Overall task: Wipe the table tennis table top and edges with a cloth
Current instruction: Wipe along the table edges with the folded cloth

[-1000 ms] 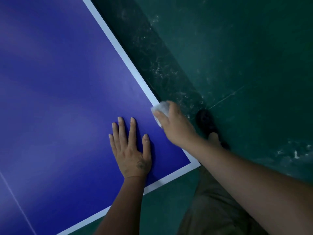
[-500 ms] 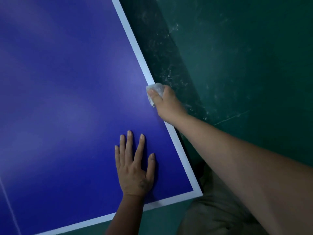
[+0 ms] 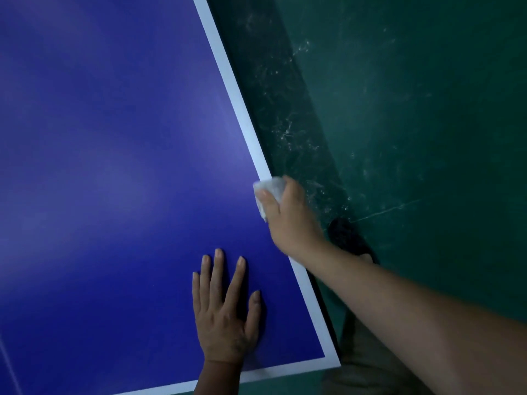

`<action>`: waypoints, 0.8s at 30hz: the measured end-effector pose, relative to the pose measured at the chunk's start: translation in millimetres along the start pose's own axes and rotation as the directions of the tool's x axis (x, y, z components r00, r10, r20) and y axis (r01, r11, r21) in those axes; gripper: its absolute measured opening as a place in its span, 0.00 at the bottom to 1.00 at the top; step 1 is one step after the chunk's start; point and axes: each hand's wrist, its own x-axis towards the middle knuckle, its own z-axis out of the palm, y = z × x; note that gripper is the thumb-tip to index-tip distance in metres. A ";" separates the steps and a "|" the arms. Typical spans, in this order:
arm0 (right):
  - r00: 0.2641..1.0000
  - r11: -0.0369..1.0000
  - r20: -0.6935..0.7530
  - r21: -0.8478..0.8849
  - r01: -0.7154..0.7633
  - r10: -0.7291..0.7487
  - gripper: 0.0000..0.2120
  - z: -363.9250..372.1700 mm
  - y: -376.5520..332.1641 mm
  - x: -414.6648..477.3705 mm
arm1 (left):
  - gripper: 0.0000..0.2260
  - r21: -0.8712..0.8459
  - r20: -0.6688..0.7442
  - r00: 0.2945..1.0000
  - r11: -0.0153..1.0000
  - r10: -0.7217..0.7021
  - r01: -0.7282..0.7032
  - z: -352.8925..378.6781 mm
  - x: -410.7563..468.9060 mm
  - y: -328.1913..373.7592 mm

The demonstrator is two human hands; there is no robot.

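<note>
R hand (image 3: 288, 218) clamps the cloth (image 3: 271, 188) under curled fingers, on the table's side edge (image 3: 228, 72). L hand (image 3: 225, 317) lies flat, fingers straight, on the top (image 3: 114, 166). Edge beyond the fingertips prob. still to do; top: can't tell.

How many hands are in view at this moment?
2. The left hand lies flat on the blue table top near its corner. The right hand grips a white cloth against the white side edge. No others seem hidden.
</note>
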 end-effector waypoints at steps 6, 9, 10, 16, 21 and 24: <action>0.998 0.999 0.038 0.001 0.052 -0.052 0.35 -10.9 -34.6 37.8 | 0.26 -0.034 0.021 0.999 0.998 -0.048 0.049 -8.4 7.6 8.1; 0.991 0.997 0.115 -0.029 0.074 -0.070 0.40 -18.9 1.0 -17.6 | 0.24 -0.133 -0.078 0.992 0.987 -0.100 0.089 -15.3 55.5 9.7; 0.989 0.998 0.143 -0.026 0.048 -0.044 0.43 -20.7 12.4 -34.3 | 0.24 -0.151 -0.117 0.987 0.984 -0.113 0.094 -16.5 82.4 11.2; 0.996 1.000 0.086 -0.025 -0.002 0.004 0.41 -10.4 -1.2 -4.9 | 0.21 -0.237 -0.245 0.945 0.958 -0.218 0.159 -23.5 275.3 18.5; 0.999 0.997 -0.005 0.059 0.044 -0.044 0.33 -10.8 -77.9 106.5 | 0.23 -0.245 -0.222 0.903 0.917 -0.368 0.314 -29.1 359.0 13.4; 0.998 0.994 -0.010 0.092 0.060 -0.059 0.35 -7.2 -70.5 87.2 | 0.24 -0.177 -0.218 0.902 0.924 -0.373 0.339 -30.7 360.1 18.7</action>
